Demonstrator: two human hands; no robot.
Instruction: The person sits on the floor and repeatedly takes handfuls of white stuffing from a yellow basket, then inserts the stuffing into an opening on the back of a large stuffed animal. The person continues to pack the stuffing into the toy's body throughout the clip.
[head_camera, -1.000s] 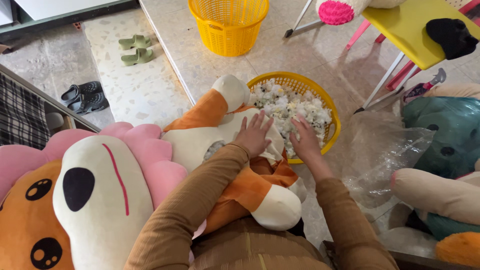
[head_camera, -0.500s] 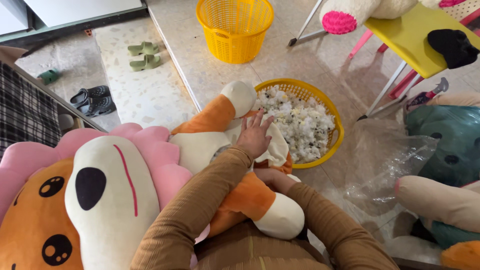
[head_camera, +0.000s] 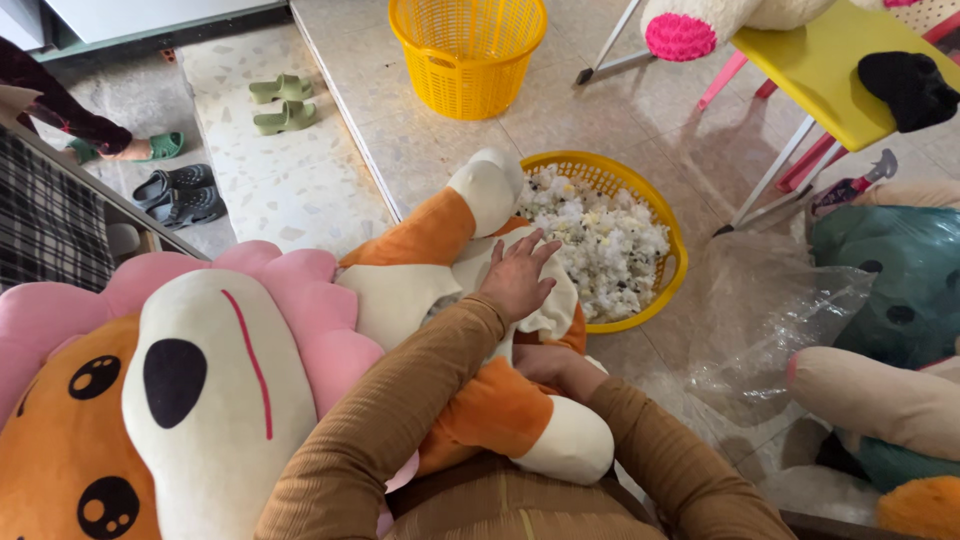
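A big plush lion (head_camera: 200, 400) with a pink mane, cream face and orange legs lies across my lap. My left hand (head_camera: 515, 280) rests flat on its cream belly with the fingers spread. My right hand (head_camera: 548, 365) is tucked against the toy's body between the belly fabric and an orange leg, so its fingers are hidden. Just beyond the toy's raised paw sits a low yellow basket (head_camera: 672, 270) filled with white stuffing (head_camera: 600, 240).
A tall yellow basket (head_camera: 468, 50) stands further back on the tiled floor. To the right are a yellow chair (head_camera: 830, 60), a crumpled clear plastic bag (head_camera: 780, 320) and a green plush toy (head_camera: 900, 280). At the left are sandals (head_camera: 280, 105) and another person's foot (head_camera: 130, 150).
My right hand has come back from the stuffing basket and gone in against the toy's body below the left hand. My left hand stays on the belly.
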